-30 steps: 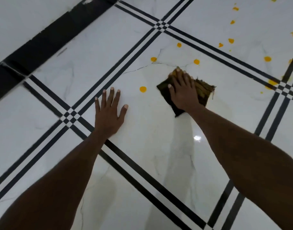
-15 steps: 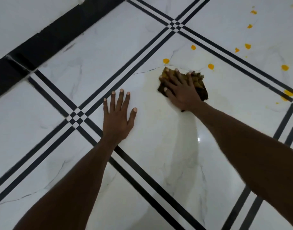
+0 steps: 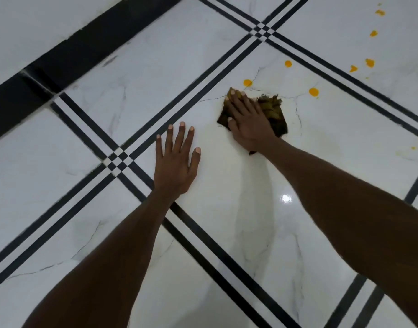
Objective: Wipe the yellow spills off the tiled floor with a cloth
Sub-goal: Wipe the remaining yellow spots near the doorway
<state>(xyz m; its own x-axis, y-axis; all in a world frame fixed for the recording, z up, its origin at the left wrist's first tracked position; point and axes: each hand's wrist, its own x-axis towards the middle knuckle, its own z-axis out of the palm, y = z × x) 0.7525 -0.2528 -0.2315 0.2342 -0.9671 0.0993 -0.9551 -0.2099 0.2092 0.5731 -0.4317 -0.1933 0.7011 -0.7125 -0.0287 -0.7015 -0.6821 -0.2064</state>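
Cloth (image 3: 273,110) pressed flat under right hand (image 3: 248,121) (fingers straight); yellow spills (image 3: 313,91) beyond; left hand (image 3: 176,162) flat.

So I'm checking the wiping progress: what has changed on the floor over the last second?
The right hand pushed the cloth toward the left hand, over the yellow spot that lay between them a second ago; that spot is gone. The cloth now sits just short of the next spot. The left hand stays flat on the tile, and the far spots remain.

Two hands (image 3: 177,166), one cloth (image 3: 274,112)
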